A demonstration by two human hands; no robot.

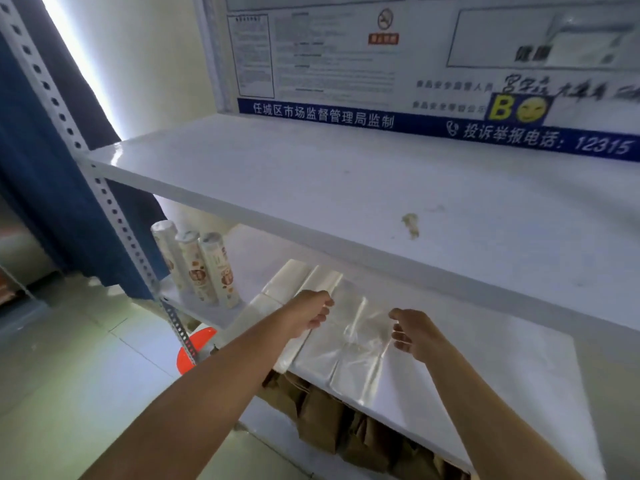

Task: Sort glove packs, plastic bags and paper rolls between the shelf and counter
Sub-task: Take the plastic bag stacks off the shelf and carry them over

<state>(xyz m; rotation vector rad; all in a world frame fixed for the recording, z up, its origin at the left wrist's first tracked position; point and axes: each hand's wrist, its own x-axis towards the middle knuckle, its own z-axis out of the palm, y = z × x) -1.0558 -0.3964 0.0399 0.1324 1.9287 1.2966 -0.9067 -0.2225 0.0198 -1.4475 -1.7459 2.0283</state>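
Left hand (313,311) and right hand (410,332) grip opposite edges of a clear, glossy plastic bag pack (349,344) near the middle shelf's (485,358) front edge; printed rolls (204,265) stand at its left end, upper shelf (311,188) overhanging.

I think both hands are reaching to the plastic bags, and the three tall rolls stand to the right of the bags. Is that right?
Almost. The tall rolls stand to the left of the plastic bags, not the right, on the same shelf. The head view shows it. The left hand and right hand do reach to the plastic bags.
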